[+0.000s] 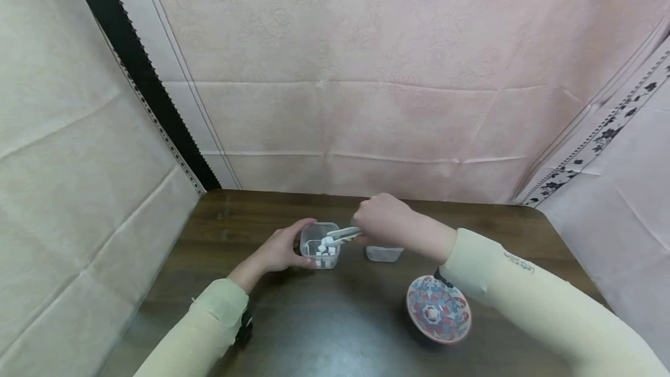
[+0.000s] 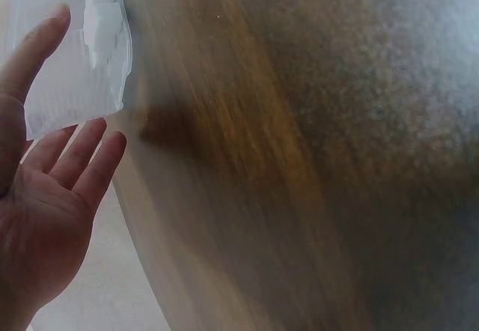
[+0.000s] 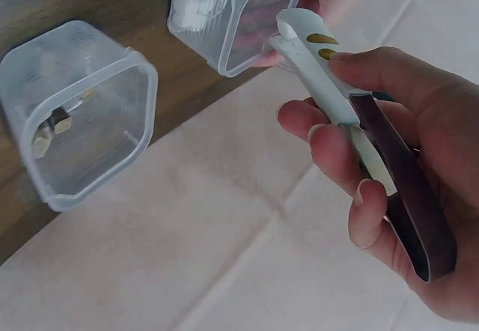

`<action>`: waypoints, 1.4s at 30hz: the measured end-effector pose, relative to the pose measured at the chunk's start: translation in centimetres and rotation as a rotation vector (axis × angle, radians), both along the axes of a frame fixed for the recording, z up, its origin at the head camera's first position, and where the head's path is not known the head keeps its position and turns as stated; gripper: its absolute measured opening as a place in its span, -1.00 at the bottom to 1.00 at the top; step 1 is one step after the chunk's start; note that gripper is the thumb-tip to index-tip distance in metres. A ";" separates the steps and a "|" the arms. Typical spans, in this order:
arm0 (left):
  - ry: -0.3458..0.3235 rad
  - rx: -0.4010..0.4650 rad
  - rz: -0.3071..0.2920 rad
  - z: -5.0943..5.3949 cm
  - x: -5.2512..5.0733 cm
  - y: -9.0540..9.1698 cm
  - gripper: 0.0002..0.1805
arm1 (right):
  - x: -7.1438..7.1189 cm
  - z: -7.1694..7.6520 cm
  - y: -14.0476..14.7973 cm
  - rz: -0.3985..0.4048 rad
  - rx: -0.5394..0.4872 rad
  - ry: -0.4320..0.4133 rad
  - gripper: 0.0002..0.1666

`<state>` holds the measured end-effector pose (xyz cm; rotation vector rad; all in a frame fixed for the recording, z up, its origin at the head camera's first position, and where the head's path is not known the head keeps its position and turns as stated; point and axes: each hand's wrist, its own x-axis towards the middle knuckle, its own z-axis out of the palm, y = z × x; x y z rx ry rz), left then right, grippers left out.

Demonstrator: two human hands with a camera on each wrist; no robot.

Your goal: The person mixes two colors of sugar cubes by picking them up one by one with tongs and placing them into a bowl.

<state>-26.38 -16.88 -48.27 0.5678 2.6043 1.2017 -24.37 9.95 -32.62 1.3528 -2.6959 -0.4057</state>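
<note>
My left hand grips a clear plastic container with thumb and fingers on its sides. Several white cubes lie inside it. In my right hand is a pair of tongs with white tips and a dark bent handle, pinched between thumb and fingers. The tong tips reach into the mouth of the container, by the cubes; whether they hold a cube I cannot tell.
A second clear container, with a few small brownish pieces inside, stands under my right forearm. Nearer me sits a round bowl with a red and blue pattern. Cloth hangs behind the wooden table and along its sides.
</note>
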 end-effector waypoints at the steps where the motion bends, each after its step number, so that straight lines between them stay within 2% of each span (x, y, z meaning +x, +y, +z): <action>1: 0.003 -0.003 -0.002 0.0 0.0 0.0 0.07 | 0.3 0.2 0.4 -0.003 -0.007 0.003 -0.76; 13: -0.004 0.006 -0.012 0.1 0.0 -0.2 0.08 | 2.9 1.8 4.9 -0.011 -0.064 0.028 -0.73; 19: 0.007 0.002 -0.018 0.0 0.0 -0.3 0.07 | 3.8 2.1 7.0 -0.001 -0.091 0.035 -0.74; 27: 0.001 0.003 -0.020 0.1 -0.1 -0.2 0.07 | 5.1 2.2 10.5 -0.028 -0.115 0.046 -0.70; 33: -0.005 0.009 -0.023 -0.1 -0.2 -0.2 0.08 | 6.1 1.9 13.0 -0.071 -0.101 0.008 -0.64; 42: -0.015 0.009 -0.018 0.0 -0.2 -0.2 0.08 | 7.9 0.9 15.2 -0.112 -0.129 -0.097 -0.57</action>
